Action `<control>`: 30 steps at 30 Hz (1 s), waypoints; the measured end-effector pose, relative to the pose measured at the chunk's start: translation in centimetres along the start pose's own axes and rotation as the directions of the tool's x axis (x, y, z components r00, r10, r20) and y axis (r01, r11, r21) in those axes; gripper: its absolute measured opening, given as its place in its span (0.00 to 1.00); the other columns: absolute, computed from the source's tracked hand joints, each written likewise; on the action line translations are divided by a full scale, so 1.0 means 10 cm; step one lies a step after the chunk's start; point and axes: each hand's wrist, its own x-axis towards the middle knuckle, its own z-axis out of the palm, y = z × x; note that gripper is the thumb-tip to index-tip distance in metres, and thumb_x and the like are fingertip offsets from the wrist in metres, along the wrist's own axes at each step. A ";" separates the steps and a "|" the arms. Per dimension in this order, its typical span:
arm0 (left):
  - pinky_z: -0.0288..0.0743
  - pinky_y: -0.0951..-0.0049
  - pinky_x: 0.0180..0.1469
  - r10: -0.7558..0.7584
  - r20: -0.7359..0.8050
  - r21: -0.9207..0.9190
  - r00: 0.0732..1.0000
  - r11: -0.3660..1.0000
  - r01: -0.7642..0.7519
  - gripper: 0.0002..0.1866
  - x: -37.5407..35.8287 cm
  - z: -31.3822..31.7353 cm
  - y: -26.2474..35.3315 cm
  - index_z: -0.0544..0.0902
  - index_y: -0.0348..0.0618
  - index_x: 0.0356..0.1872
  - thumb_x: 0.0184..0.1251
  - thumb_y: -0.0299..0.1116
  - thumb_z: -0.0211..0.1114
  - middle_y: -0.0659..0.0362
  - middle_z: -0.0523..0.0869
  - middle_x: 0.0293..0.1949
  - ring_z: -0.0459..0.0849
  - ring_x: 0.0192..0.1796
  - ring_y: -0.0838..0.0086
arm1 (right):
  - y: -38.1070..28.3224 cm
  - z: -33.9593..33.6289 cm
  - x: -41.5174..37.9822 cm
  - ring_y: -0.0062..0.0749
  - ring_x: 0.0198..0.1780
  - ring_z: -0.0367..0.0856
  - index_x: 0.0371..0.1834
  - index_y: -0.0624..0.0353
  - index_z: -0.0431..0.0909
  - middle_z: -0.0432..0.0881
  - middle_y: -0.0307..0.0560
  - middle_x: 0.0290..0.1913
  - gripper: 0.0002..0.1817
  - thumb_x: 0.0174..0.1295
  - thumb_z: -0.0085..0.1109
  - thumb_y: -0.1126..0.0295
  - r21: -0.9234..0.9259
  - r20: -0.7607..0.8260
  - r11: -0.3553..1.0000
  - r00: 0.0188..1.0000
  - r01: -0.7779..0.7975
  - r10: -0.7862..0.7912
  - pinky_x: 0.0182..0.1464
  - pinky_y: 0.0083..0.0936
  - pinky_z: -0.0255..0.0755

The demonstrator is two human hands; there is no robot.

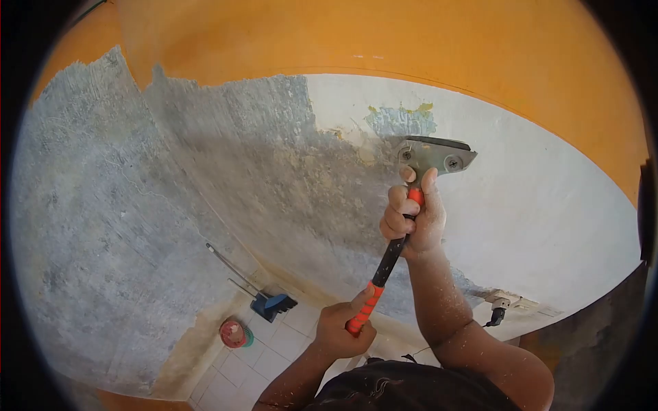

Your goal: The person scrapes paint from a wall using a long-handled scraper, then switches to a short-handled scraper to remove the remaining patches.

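Note:
A long-handled scraper (391,262) slants upward across the middle of the head view, with a black and orange-red handle and a wide metal head held by screws. My right hand (423,216) is closed around the upper handle, just beneath the head. Lower down, my left hand (343,330) grips the striped orange-red end. The blade's dark edge lies at the white paint (534,178), just below a small bare patch (401,121) with yellowish flakes. Left of the scraper, the wall is stripped to grey plaster (240,123). Pale dust specks cover my right forearm.
Orange paint (384,34) covers the upper wall. A pipe fitting or tap (499,309) juts from the wall at lower right. On the tiled floor (288,339) stand a blue dustpan (267,307) and a reddish bucket (233,333), by the wall corner.

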 end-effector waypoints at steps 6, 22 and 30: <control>0.69 0.75 0.23 0.091 -0.092 -0.047 0.992 0.994 -0.095 0.37 0.34 -0.08 0.13 0.72 0.42 0.63 0.41 0.20 0.59 0.56 0.71 0.14 0.72 0.14 0.68 | -0.18 0.31 0.36 0.11 0.11 0.44 0.42 0.44 0.66 0.52 0.25 0.17 0.19 0.71 0.33 0.43 0.025 -0.042 1.000 0.999 -0.015 0.016 0.13 0.13 0.43; 0.70 0.75 0.24 0.035 -0.060 0.020 0.998 0.999 -0.034 0.37 0.06 0.00 0.02 0.74 0.43 0.62 0.40 0.21 0.59 0.56 0.72 0.14 0.73 0.15 0.68 | -0.06 0.09 0.07 0.15 0.12 0.47 0.41 0.39 0.67 0.52 0.26 0.17 0.20 0.69 0.32 0.39 -0.016 -0.013 0.997 0.997 -0.076 0.075 0.16 0.18 0.45; 0.70 0.75 0.24 0.016 -0.019 0.001 1.000 1.000 -0.016 0.39 0.08 -0.14 0.11 0.72 0.46 0.64 0.40 0.20 0.59 0.57 0.71 0.14 0.73 0.15 0.68 | -0.03 0.15 0.07 0.13 0.11 0.46 0.40 0.43 0.66 0.53 0.26 0.16 0.20 0.70 0.33 0.41 0.038 -0.124 0.999 0.992 0.003 0.002 0.14 0.16 0.44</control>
